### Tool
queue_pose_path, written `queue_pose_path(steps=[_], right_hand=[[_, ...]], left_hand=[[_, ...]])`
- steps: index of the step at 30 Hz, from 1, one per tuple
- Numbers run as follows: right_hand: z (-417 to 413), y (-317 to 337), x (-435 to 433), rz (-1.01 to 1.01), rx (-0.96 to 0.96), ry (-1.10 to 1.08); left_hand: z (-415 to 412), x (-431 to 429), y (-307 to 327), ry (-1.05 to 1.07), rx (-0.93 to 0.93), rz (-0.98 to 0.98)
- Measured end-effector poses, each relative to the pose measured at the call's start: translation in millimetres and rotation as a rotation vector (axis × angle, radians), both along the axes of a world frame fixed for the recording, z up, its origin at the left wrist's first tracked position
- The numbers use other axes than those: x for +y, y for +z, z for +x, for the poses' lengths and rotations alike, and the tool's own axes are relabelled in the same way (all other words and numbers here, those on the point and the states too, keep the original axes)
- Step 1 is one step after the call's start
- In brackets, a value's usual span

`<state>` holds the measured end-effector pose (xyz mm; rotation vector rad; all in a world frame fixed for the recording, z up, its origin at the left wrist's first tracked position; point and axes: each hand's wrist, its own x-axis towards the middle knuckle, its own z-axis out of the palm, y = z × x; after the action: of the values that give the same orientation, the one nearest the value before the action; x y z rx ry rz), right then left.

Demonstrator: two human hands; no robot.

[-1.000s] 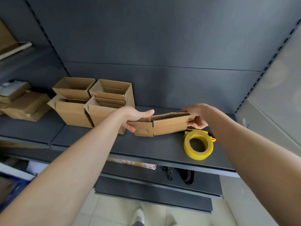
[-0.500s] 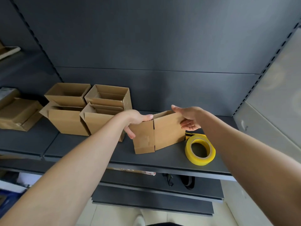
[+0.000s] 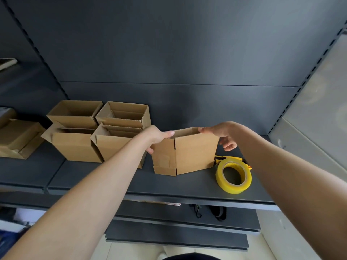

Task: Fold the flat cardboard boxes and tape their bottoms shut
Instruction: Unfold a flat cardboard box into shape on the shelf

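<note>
A small brown cardboard box (image 3: 189,152) stands upright on the dark shelf (image 3: 131,182), its open top facing up. My left hand (image 3: 156,136) grips its top left corner, thumb over the rim. My right hand (image 3: 221,133) holds the top right edge, fingers curled behind the box's right side. A yellow roll of tape (image 3: 233,175) lies on the shelf just right of the box, with a yellow-handled tool (image 3: 220,157) partly hidden behind it.
Several folded open boxes (image 3: 78,147) stand in a cluster to the left, touching my left forearm's side. More cardboard (image 3: 16,139) lies at the far left. A dark back panel closes the shelf; a lower shelf (image 3: 178,233) and floor show below.
The box was lying tilted low between my hands; it has been turned upright and set on the shelf. My view has shifted slightly closer.
</note>
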<state>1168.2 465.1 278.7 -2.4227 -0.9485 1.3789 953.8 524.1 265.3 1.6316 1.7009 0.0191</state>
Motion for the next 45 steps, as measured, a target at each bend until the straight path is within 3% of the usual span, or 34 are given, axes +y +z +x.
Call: queue_pose_path(steps=[6,12,19,32,45], right_hand=[[-5.8,7.3,-1.2,-0.018,-0.023,0.186],[-25.0,8.0,-3.8,0.191,0.029,0.312],[-27.7,9.6,-4.8,0.159,-0.023,0.292],[-26.2,-2.8,0.4,0.346,-0.153,0.094],[-24.8,-7.3,0.5,0.325,-0.192,-0.075]], left_hand=[[3.2,5.5,-6.4,0.078,-0.089,0.018],[10.0,3.3,-9.8,0.160,-0.160,0.065],[7.5,-0.8,-14.5,0.237,-0.242,0.063],[6.0,-8.7,3.9,0.093,-0.212,0.078],[1.5,-11.0,2.5,-0.009,-0.253,0.070]])
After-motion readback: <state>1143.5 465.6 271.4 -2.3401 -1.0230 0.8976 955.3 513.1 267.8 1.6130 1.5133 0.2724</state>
